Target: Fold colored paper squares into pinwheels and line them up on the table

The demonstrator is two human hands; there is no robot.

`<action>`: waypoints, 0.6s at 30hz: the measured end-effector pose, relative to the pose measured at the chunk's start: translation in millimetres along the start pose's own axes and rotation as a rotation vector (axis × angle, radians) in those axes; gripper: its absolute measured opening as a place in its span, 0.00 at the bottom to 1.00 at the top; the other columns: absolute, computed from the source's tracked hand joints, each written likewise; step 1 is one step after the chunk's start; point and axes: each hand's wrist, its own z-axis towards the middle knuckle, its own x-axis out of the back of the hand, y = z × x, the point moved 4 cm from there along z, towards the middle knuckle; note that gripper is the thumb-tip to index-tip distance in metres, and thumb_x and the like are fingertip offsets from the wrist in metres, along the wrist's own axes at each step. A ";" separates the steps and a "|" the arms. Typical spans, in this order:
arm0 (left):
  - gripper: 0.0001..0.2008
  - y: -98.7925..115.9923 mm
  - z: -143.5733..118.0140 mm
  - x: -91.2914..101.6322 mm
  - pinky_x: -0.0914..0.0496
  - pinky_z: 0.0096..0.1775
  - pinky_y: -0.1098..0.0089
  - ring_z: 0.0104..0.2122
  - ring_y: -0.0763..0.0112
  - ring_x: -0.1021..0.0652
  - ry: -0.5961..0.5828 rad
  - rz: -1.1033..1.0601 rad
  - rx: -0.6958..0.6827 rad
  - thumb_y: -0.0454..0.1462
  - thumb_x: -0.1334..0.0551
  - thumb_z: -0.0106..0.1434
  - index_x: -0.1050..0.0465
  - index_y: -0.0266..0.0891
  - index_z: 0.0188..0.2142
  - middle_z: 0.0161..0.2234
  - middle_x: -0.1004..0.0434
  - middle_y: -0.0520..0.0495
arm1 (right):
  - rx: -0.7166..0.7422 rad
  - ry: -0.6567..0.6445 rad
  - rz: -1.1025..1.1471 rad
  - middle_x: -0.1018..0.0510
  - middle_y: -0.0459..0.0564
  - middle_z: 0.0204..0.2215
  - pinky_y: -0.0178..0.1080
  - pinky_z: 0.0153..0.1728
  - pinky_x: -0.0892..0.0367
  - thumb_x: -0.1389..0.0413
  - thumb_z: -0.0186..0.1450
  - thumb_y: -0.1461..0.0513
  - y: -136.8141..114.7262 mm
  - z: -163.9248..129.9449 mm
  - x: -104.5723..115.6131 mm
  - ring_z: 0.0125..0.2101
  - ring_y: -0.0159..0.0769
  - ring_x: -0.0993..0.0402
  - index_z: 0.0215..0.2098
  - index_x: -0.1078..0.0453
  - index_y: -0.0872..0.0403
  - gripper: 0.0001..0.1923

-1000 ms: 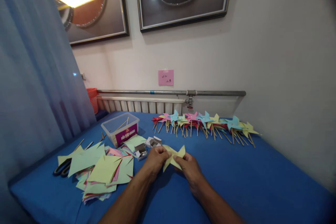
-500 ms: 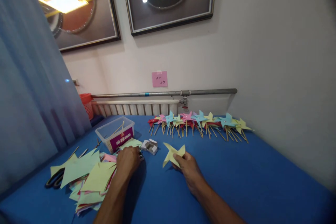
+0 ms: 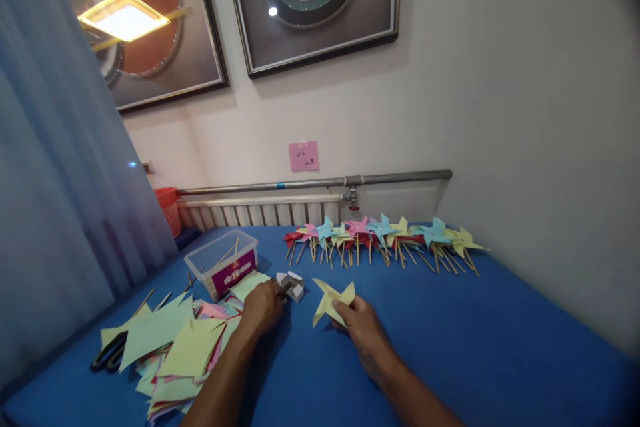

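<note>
Near the middle of the blue bench (image 3: 450, 347), the right hand (image 3: 363, 327) pinches a folded yellow paper pinwheel (image 3: 331, 299) by its lower edge, holding it just above the cloth. Just to its left, the left hand (image 3: 263, 307) is curled with fingertips at the small white boxes (image 3: 291, 285); what they grip is hidden. Cut paper squares (image 3: 180, 340) lie toward the left edge, finished pinwheels (image 3: 385, 237) along the far edge.

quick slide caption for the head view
Right hand holds a folded yellow pinwheel; left hand reaches small boxes.
</note>
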 end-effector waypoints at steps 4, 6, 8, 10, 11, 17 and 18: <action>0.17 3.4 17.1 1.5 0.29 0.46 0.66 0.49 0.55 0.16 -0.030 0.034 0.024 0.31 0.42 0.67 0.14 0.44 0.45 0.48 0.12 0.39 | -0.038 0.027 0.020 0.17 0.47 0.25 0.39 0.30 0.28 0.30 0.53 0.54 1.8 0.9 2.2 0.25 0.39 0.23 0.31 0.21 0.51 0.12; 0.17 3.8 21.8 3.3 0.28 0.46 0.64 0.49 0.52 0.15 -0.012 0.085 0.037 0.32 0.41 0.67 0.13 0.42 0.46 0.49 0.13 0.36 | -0.046 0.022 0.038 0.16 0.48 0.27 0.39 0.31 0.27 0.29 0.53 0.54 2.4 0.2 2.2 0.27 0.40 0.22 0.32 0.21 0.51 0.12; 0.16 1.9 23.3 4.1 0.27 0.46 0.62 0.48 0.50 0.15 -0.015 0.126 0.066 0.34 0.42 0.68 0.13 0.41 0.44 0.48 0.13 0.33 | -0.051 0.016 0.048 0.15 0.49 0.29 0.39 0.32 0.26 0.29 0.54 0.55 3.0 -0.7 1.9 0.28 0.41 0.20 0.34 0.20 0.51 0.13; 0.16 -1.9 22.8 4.5 0.27 0.44 0.63 0.47 0.50 0.15 -0.040 0.138 0.094 0.35 0.42 0.68 0.13 0.42 0.42 0.47 0.12 0.34 | -0.048 0.017 0.039 0.15 0.49 0.28 0.39 0.32 0.26 0.30 0.54 0.55 3.0 -1.4 1.6 0.28 0.40 0.20 0.34 0.19 0.52 0.13; 0.15 -4.0 22.3 4.8 0.27 0.44 0.64 0.47 0.51 0.15 -0.055 0.138 0.097 0.35 0.41 0.68 0.13 0.43 0.41 0.46 0.11 0.36 | -0.043 0.019 0.029 0.16 0.48 0.27 0.39 0.31 0.27 0.30 0.54 0.55 2.7 -1.6 1.5 0.27 0.40 0.22 0.33 0.20 0.52 0.12; 0.15 -16.0 22.3 5.4 0.28 0.42 0.65 0.47 0.53 0.14 -0.094 0.177 0.069 0.36 0.42 0.68 0.14 0.43 0.42 0.46 0.12 0.36 | -0.055 0.030 0.027 0.17 0.48 0.26 0.38 0.30 0.29 0.31 0.52 0.54 -0.3 -2.8 0.7 0.26 0.39 0.24 0.31 0.21 0.52 0.12; 0.15 -16.9 22.6 4.7 0.27 0.43 0.65 0.47 0.52 0.14 -0.094 0.178 0.071 0.36 0.42 0.69 0.14 0.42 0.43 0.47 0.12 0.35 | -0.058 0.030 0.022 0.17 0.48 0.26 0.39 0.31 0.28 0.31 0.52 0.54 -0.8 -3.3 0.9 0.27 0.40 0.24 0.32 0.21 0.52 0.13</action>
